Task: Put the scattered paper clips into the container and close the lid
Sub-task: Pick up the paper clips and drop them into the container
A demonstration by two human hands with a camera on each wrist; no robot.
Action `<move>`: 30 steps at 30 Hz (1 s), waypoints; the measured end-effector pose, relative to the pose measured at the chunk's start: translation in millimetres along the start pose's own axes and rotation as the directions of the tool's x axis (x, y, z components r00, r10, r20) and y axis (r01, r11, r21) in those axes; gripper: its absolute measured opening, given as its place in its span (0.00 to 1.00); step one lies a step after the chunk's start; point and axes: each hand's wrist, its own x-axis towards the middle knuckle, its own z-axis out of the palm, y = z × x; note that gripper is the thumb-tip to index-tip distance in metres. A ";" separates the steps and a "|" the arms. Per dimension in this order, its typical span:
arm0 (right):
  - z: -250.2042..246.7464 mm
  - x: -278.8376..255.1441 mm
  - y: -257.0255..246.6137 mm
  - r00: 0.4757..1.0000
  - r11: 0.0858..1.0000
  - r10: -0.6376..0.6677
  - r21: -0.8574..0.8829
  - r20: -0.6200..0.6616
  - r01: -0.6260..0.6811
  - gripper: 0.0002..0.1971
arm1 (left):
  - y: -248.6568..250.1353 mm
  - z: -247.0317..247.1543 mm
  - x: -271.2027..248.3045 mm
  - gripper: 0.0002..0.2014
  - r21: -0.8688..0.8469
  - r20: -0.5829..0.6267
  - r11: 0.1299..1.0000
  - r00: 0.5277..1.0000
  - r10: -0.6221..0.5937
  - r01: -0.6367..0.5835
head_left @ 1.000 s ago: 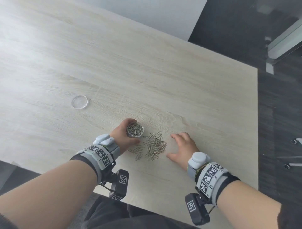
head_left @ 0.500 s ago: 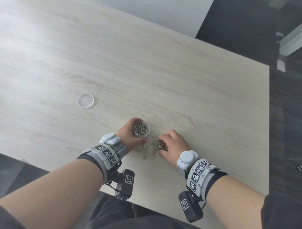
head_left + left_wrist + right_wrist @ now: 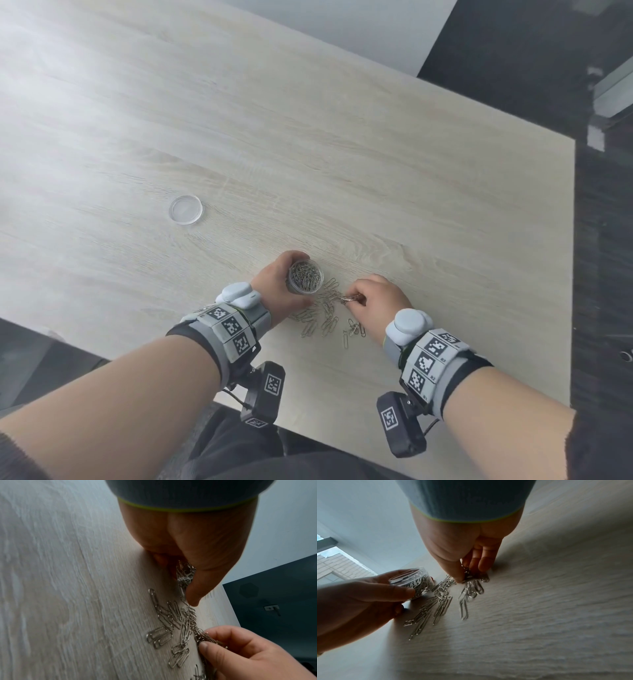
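Head: high above the table (image 3: 308, 137), facing down.
Wrists: low, close, facing along fingers.
Shared: paper clips (image 3: 325, 313) near the front edge.

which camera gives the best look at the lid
The head view. The clear round lid lies in full on the table, off to the left of the left hand gripping the container. Neither wrist view shows the lid; both look at hands and paper clips.
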 end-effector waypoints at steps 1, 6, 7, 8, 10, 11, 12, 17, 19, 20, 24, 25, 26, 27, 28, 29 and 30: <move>-0.3 1.1 0.8 1.000 1.000 0.017 0.006 -0.006 -0.017 0.05 | -0.1 -0.3 0.3 0.36 0.002 0.001 1.000 1.000 0.002 -0.002; -4.2 1.8 6.6 0.995 0.993 0.088 0.078 -0.035 -0.086 0.06 | -0.3 -0.7 0.1 0.35 0.000 0.008 1.000 1.000 0.006 -0.006; -5.4 1.5 6.7 0.992 0.988 0.110 0.112 -0.054 -0.103 0.06 | -0.4 -1.2 0.2 0.35 -0.001 0.008 1.000 1.000 0.007 -0.007; -6.8 0.5 6.0 0.989 0.982 0.129 0.150 -0.073 -0.117 0.06 | 0.0 -1.5 0.2 0.35 -0.001 0.009 1.000 1.000 0.008 -0.008; -8.9 0.4 2.1 0.984 0.970 0.145 0.211 -0.106 -0.120 0.06 | -0.3 -2.4 0.2 0.35 0.002 0.010 1.000 1.000 0.011 -0.011; -9.9 0.4 -1.0 0.983 0.966 0.142 0.233 -0.112 -0.113 0.06 | -0.4 -2.4 -0.6 0.35 0.004 0.013 1.000 1.000 0.010 -0.010; -11.2 0.4 -4.6 0.984 0.962 0.134 0.255 -0.117 -0.100 0.06 | -0.2 -2.2 -1.2 0.35 0.008 0.017 1.000 1.000 0.009 -0.009; -12.6 5.2 -38.2 0.991 0.953 0.045 0.302 -0.122 -0.006 0.04 | 0.0 -3.3 -2.5 0.36 0.010 0.028 1.000 0.999 0.021 -0.021; -10.2 8.1 -52.9 0.991 0.957 0.007 0.290 -0.134 0.032 0.04 | 0.9 -3.4 -2.7 0.35 -0.003 0.038 1.000 0.999 0.024 -0.024; -8.4 10.1 -59.5 0.991 0.959 -0.005 0.282 -0.137 0.044 0.04 | 0.8 -3.8 -2.8 0.34 -0.011 0.042 1.000 0.999 0.025 -0.025; -2.6 16.9 -78.8 0.997 0.968 -0.008 0.250 -0.080 0.028 0.05 | 2.3 -7.6 -4.4 0.30 -0.021 0.041 0.999 0.999 0.031 -0.030; -1.9 17.3 -80.7 0.998 0.969 -0.007 0.244 -0.065 0.022 0.06 | 2.8 -7.5 -4.8 0.29 -0.018 0.041 0.999 0.999 0.036 -0.035; -1.6 17.4 -82.1 0.998 0.970 -0.008 0.244 -0.056 0.022 0.06 | 2.7 -8.0 -5.2 0.29 -0.013 0.040 0.999 0.998 0.044 -0.043; -1.1 17.0 -82.5 0.999 0.968 -0.011 0.249 -0.052 0.024 0.07 | 2.2 -8.4 -5.5 0.29 -0.009 0.039 0.999 0.998 0.051 -0.050; -1.5 16.2 -82.4 0.998 0.965 -0.019 0.259 -0.055 0.033 0.08 | 1.4 -9.2 -5.7 0.28 -0.010 0.041 0.998 0.998 0.056 -0.055; -2.2 15.6 -81.1 0.998 0.961 -0.029 0.272 -0.064 0.045 0.09 | 0.3 -10.0 -5.3 0.29 -0.010 0.045 0.998 0.997 0.060 -0.059; -4.1 14.4 -78.9 0.996 0.955 -0.039 0.290 -0.077 0.060 0.09 | -0.8 -10.7 -4.7 0.29 -0.008 0.050 0.998 0.997 0.059 -0.059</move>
